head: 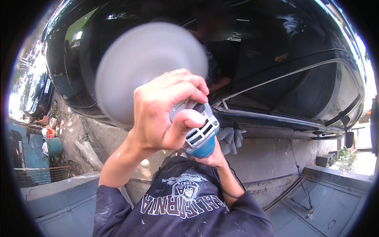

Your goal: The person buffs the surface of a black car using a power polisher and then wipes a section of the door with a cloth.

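My left hand [170, 109] is clasped over the grey metal head of a power polisher [201, 130] with a blue body. Below it, my right hand [213, 155] grips the blue body, which partly hides its fingers. A large round pale polishing pad [148, 56] on the tool is blurred, as if spinning. The pad is over the glossy black body of a car [251, 29]; whether it touches the paint cannot be told. A dark cord runs beside my right forearm.
A grey cloth [229, 140] hangs by the car's side, right of the tool. Another car [37, 86] stands far left, above a teal bucket [54, 147] and a wire rack [44, 174]. A grey metal gate [334, 201] is at lower right, with a concrete ledge at lower left.
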Available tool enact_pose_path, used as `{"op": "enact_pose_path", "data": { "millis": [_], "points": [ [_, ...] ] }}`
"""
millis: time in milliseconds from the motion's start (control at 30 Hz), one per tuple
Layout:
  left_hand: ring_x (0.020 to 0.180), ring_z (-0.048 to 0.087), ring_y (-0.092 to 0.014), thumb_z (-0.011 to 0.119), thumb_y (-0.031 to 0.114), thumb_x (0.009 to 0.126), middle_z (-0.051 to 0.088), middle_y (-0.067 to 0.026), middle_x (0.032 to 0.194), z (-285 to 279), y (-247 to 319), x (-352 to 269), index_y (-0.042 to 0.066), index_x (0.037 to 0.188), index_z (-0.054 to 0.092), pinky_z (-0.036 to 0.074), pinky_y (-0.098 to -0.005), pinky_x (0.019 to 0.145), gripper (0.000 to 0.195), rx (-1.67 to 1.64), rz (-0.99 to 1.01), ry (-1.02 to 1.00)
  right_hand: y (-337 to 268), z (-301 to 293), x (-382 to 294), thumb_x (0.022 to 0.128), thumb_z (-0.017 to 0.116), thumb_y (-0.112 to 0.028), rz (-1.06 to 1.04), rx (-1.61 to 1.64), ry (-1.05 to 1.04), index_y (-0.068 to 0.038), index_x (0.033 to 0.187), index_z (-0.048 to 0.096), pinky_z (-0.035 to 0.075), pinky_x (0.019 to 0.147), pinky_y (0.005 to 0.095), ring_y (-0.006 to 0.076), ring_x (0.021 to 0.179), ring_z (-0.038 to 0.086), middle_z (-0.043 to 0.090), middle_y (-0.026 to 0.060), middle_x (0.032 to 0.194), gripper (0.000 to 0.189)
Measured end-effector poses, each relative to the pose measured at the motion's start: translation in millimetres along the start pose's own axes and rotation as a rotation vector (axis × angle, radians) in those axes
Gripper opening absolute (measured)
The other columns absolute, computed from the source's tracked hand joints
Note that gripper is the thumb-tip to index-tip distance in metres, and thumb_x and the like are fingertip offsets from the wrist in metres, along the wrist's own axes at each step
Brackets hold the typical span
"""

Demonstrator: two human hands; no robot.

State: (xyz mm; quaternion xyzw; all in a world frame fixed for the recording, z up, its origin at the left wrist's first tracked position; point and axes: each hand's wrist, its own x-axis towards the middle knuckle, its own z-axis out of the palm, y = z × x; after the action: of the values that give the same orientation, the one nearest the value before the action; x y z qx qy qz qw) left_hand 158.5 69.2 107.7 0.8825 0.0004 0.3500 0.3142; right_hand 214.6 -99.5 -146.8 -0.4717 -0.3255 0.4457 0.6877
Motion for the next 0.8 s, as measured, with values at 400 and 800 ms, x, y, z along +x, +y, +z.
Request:
{"op": "enact_pose_path", "data": {
  "millis": [400, 800],
  "points": [
    [0.068, 0.067, -0.028, 0.057, 0.04, 0.095, 0.069, -0.0118, 0.078, 47, 27, 78, 0.003, 0.076, 0.069, 0.051, -0.031, 0.061, 0.043, 0.007, 0.105, -0.06, -72, -65, -30, 0.06, 0.084, 0.002, -0.081, -0.254, 0.174, 0.0, 0.133, 0.051, 0.052, 0.095, 0.0369, 0.0201, 0.111, 0.063, 0.064, 0.0106, 0.122, 0.08],
    [0.077, 0.068, -0.029, 0.025, 0.068, 0.102, 0.069, -0.0179, 0.083, 16, 7, 21, -0.005, 0.077, 0.068, 0.053, -0.0347, 0.069, 0.088, -0.121, -0.019, 0.059, -64, -39, -29, 0.056, 0.084, -0.006, 0.013, -0.203, 0.073, -0.003, 0.147, 0.035, 0.041, 0.109, 0.0388, 0.0228, 0.126, 0.054, 0.055, 0.0124, 0.135, 0.103]
  ]
}}
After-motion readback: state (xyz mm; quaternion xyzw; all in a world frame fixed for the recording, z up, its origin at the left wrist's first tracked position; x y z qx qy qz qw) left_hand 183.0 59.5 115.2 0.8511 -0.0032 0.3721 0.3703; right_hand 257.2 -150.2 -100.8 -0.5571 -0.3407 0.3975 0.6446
